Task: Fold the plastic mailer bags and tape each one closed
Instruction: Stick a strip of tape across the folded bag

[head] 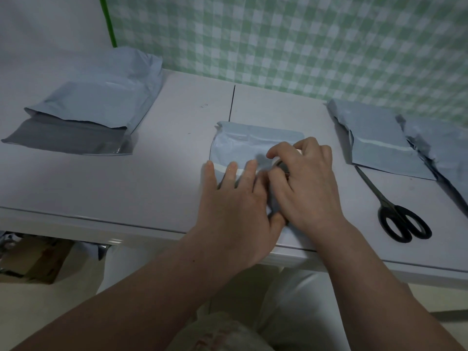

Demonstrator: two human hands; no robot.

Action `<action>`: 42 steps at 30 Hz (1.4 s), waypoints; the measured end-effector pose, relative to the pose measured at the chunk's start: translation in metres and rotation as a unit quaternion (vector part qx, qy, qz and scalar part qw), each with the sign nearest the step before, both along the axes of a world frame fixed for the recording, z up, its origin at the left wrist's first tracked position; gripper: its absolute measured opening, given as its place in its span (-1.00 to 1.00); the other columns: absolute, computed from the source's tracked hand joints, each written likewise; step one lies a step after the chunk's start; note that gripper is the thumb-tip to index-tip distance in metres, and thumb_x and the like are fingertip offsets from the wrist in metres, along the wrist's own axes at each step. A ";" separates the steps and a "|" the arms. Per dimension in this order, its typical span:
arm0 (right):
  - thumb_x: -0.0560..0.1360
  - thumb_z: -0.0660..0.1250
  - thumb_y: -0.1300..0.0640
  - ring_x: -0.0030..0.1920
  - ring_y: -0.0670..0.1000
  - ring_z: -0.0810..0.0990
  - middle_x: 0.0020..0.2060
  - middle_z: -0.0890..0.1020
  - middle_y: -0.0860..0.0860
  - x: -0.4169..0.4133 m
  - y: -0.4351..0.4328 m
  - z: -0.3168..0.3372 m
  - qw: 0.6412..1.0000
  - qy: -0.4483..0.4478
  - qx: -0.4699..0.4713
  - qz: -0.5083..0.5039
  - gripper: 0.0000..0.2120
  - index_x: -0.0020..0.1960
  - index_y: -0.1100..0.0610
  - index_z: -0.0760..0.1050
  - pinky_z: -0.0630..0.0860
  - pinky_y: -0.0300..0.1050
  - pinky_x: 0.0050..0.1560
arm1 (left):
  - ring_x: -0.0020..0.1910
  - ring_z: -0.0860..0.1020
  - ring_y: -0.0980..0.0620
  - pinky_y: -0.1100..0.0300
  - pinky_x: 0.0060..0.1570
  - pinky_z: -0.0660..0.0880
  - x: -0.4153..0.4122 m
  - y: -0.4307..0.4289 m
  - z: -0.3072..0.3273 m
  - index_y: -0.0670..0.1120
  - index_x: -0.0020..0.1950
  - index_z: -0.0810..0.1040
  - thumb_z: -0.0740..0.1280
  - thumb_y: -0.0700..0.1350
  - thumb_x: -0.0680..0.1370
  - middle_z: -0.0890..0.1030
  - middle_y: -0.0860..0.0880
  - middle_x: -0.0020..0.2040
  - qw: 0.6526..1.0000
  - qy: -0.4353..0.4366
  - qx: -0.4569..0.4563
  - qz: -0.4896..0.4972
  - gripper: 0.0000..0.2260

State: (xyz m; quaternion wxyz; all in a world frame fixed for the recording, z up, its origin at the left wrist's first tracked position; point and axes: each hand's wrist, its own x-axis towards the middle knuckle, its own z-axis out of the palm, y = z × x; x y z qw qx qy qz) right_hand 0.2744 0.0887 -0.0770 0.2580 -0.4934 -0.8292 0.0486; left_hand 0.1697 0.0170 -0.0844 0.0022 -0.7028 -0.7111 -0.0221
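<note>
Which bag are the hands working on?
The middle bag: left hand presses it, right hand holds tape on it. The others lie untouched.

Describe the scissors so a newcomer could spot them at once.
Start at the white table and look to its right side, beyond the right hand. The scissors lie flat there, tips meeting a pale blue mailer bag. Only they are black, with two loop handles.

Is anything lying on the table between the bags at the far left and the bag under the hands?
No: the head view shows only bare white tabletop between the left bags and the middle bag.
</note>
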 end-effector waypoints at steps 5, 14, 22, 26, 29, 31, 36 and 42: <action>0.44 0.29 0.08 -0.04 -0.04 0.22 -0.08 0.32 -0.06 0.000 0.001 -0.004 0.999 -0.013 0.038 -0.007 -0.79 0.07 -0.03 0.51 0.32 -0.11 -0.16 | 0.52 0.09 -0.07 -0.24 0.41 -0.08 -0.014 -0.010 0.006 -0.11 0.52 0.05 -0.40 0.29 0.41 0.09 -0.10 0.55 0.999 0.041 -0.007 0.028 -0.18; 0.45 0.32 0.08 0.03 -0.07 0.28 0.00 0.40 -0.08 0.011 0.001 -0.001 0.997 0.062 -0.045 0.010 -0.53 0.32 -0.10 0.31 0.29 -0.14 -0.02 | 0.51 0.10 -0.03 -0.22 0.43 -0.09 -0.020 -0.014 0.013 -0.12 0.51 0.06 -0.15 0.26 0.56 0.09 -0.09 0.55 0.999 0.029 -0.002 0.032 -0.36; 0.47 0.32 0.21 -0.04 0.01 0.49 -0.14 0.57 -0.18 0.029 0.008 -0.004 0.987 0.136 -0.088 0.022 -0.76 0.08 -0.03 0.53 0.34 -0.18 -0.09 | 0.53 0.01 -0.07 -0.18 0.46 -0.13 -0.012 -0.003 0.014 -0.16 0.52 0.05 -0.20 0.17 0.57 0.04 -0.13 0.56 0.998 0.053 0.015 0.013 -0.38; 0.48 0.33 0.20 -0.04 0.01 0.54 -0.10 0.63 -0.14 0.028 0.007 -0.005 0.979 0.174 -0.097 0.030 -0.76 0.09 -0.04 0.55 0.45 -0.10 0.00 | 0.54 -0.09 -0.03 -0.09 0.47 -0.16 0.002 0.006 0.005 -0.17 0.54 -0.10 -0.13 0.18 0.61 -0.07 -0.12 0.57 1.000 -0.004 -0.004 -0.021 -0.38; 0.48 0.33 0.20 -0.04 0.04 0.54 -0.09 0.64 -0.11 0.029 0.007 -0.006 0.979 0.173 -0.099 0.044 -0.76 0.10 -0.04 0.54 0.46 -0.02 0.02 | 0.54 -0.08 -0.02 -0.07 0.47 -0.12 0.001 0.006 -0.004 -0.15 0.54 -0.09 -0.21 0.25 0.56 -0.05 -0.10 0.57 1.000 -0.019 -0.003 -0.020 -0.33; 0.49 0.33 0.20 -0.03 0.04 0.52 -0.09 0.63 -0.13 0.030 0.008 -0.007 0.981 0.162 -0.097 0.046 -0.76 0.11 -0.03 0.54 0.44 -0.06 0.02 | 0.54 -0.06 -0.02 -0.06 0.47 -0.10 0.000 0.004 -0.007 -0.14 0.54 -0.09 -0.29 0.26 0.49 -0.04 -0.09 0.57 1.000 -0.010 0.002 -0.020 -0.27; 0.50 0.33 0.16 -0.01 -0.03 0.43 -0.11 0.63 -0.14 0.033 0.006 -0.008 0.981 0.178 -0.076 0.025 -0.80 0.07 -0.09 0.54 0.38 -0.18 0.01 | 0.54 -0.07 -0.02 -0.07 0.47 -0.10 0.002 0.002 -0.008 -0.13 0.54 -0.11 -0.10 0.24 0.58 -0.06 -0.09 0.57 1.000 -0.020 0.003 -0.015 -0.34; 0.52 0.31 0.20 -0.09 -0.14 0.24 -0.20 0.53 -0.16 0.036 0.004 -0.009 0.981 0.190 -0.001 -0.033 -0.75 0.10 -0.09 0.53 0.34 -0.03 0.07 | 0.54 -0.03 -0.03 -0.09 0.47 -0.07 0.003 0.005 -0.009 -0.11 0.54 -0.06 -0.20 0.27 0.51 -0.03 -0.08 0.57 1.000 -0.019 0.008 -0.008 -0.30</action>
